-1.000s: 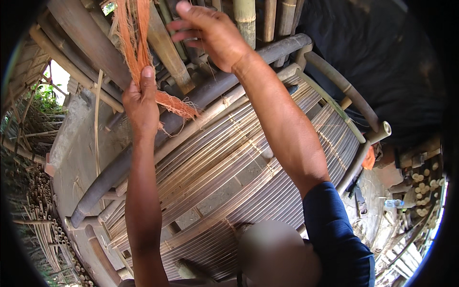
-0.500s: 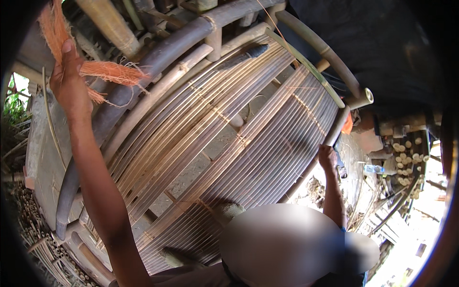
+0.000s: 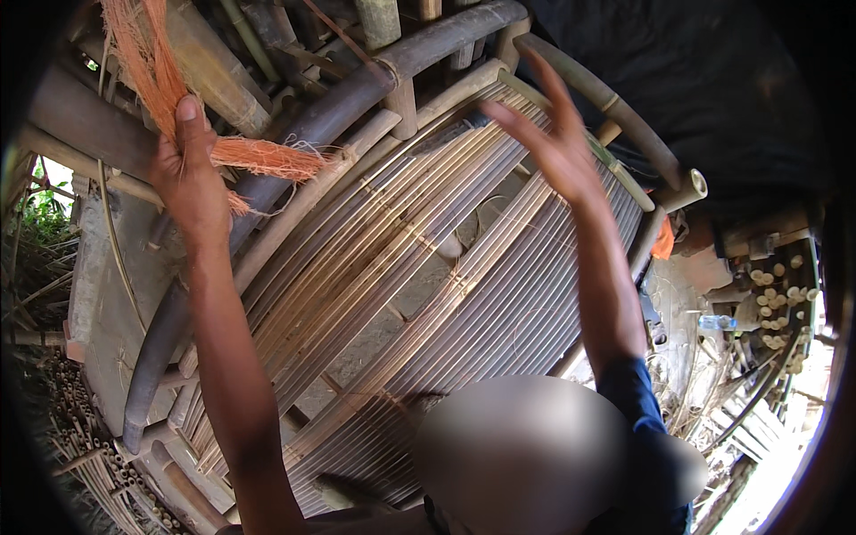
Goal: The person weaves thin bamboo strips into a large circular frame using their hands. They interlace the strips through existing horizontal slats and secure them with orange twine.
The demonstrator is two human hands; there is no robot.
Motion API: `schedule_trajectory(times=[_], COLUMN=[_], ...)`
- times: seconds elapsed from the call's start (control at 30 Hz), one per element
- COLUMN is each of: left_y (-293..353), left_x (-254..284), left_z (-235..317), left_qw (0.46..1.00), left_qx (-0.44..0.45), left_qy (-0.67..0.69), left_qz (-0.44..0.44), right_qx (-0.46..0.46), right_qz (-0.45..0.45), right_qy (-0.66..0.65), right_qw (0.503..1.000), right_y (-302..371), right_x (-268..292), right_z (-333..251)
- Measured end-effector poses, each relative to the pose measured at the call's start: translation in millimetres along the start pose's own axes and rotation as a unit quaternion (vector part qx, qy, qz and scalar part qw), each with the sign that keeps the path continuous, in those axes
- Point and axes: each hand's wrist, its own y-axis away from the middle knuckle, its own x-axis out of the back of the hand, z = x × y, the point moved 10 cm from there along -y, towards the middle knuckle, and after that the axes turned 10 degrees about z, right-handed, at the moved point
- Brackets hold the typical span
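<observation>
My left hand (image 3: 192,174) is closed around a bundle of loose orange fibre (image 3: 276,159), with strands hanging out on either side of the fist. It is raised beside the dark bamboo rail on the left of a bamboo frame (image 3: 312,111). Slim bamboo slats (image 3: 499,294) run lengthwise across that frame, with an open gap between two groups of them. Over the far end of the slats, my right hand (image 3: 557,147) is open, fingers spread and thumb apart, holding nothing. Close to its fingertips lies a dark, elongated object (image 3: 446,138) on the slats.
Thick bamboo poles (image 3: 209,62) lean at the far left. Cut bamboo pieces (image 3: 780,303) are stacked at the right, near a clear plastic bottle (image 3: 716,322). Thin bamboo lengths (image 3: 85,446) lie at the lower left. Blurred patches hide part of the bottom.
My right hand has left the frame's right rail and reached up and left over the far slats, its fingers spreading. My left hand, with the fibre, has shifted right and slightly down in view.
</observation>
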Motion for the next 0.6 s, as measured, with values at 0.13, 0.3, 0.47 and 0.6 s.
schedule_trajectory(times=[0.13,0.3,0.47,0.6], left_y=[12.8,6.4,-0.1,-2.5], left_x=[-22.0,5.8,32.2,28.2], left_z=[0.6,9.3,6.3,-0.9], left_qw=[1.0,0.998,0.998,0.999], left_qx=[0.012,-0.032,-0.029,-0.019], left_qy=[0.019,0.028,-0.037,-0.006], left_qz=[-0.012,0.034,0.048,0.041], right_qx=[0.05,-0.165,-0.107,-0.157], right_qz=[-0.131,-0.307,-0.096,-0.13], right_qy=[-0.193,-0.536,0.162,0.586], right_qw=[0.971,0.769,0.976,0.785], right_y=[-44.1,25.0,65.7,122.9], right_x=[-127.1,-145.2,-23.3,76.1], right_z=[-96.6,-106.3,128.8,216.5])
